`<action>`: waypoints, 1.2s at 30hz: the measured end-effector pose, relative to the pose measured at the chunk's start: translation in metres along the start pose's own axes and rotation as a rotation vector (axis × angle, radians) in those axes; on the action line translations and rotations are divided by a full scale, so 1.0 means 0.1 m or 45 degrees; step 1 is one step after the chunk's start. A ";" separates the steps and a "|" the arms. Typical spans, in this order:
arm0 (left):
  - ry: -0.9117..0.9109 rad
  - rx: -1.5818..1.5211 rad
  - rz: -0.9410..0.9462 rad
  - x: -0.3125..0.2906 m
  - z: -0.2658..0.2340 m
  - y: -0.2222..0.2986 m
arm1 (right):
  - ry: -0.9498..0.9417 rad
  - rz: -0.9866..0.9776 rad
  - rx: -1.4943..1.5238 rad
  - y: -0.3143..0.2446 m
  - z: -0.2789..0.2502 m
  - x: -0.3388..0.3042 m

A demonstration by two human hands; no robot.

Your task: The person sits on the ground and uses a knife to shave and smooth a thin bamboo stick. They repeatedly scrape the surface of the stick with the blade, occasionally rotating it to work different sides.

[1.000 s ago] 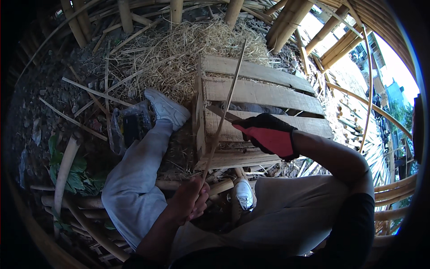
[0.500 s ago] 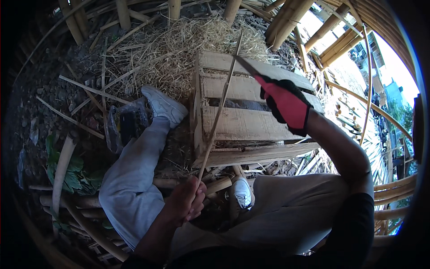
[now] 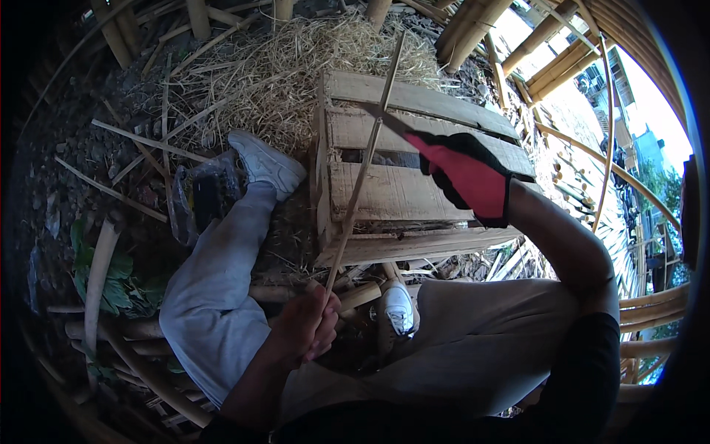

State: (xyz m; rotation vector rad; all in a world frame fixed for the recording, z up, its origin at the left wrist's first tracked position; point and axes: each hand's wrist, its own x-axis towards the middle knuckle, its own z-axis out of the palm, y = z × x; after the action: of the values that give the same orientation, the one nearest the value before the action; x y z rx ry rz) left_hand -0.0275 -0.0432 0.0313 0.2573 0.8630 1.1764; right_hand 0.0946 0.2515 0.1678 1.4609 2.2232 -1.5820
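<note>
My bare left hand is closed round the lower end of a long, thin bamboo strip. The strip slants up and away over the left part of a wooden crate. On my right hand is a red and black glove, and its fingers are wrapped round a knife; the handle is hidden in the glove. The dark knife blade points left and crosses the strip in its upper half. Whether the edge bites into the strip I cannot tell.
Straw shavings lie in a heap beyond the crate. Bamboo poles stand at the back. Loose bamboo strips and a clear plastic bag with a dark object lie on the ground to the left. My shoes flank the crate's near left corner.
The knife has moved left and toward me along the strip, its blade now crossing lower down. My left hand keeps its hold on the strip, nearly unmoved.
</note>
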 end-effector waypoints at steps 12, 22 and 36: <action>0.073 -0.137 -0.116 0.12 -0.03 0.03 | 0.387 -0.189 0.450 -0.21 -0.29 0.23; 0.082 -0.092 -0.110 0.10 -0.02 -0.01 | 0.068 -0.017 0.181 -0.27 -0.29 0.25; 0.038 -0.046 -0.100 0.18 0.02 0.01 | 0.363 -0.148 0.531 -0.25 -0.27 0.18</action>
State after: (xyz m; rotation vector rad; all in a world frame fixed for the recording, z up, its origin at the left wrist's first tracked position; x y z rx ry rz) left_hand -0.0250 -0.0261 0.0250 0.1750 0.8697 1.1242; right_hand 0.0792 0.2829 0.1896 1.7860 2.2486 -2.0957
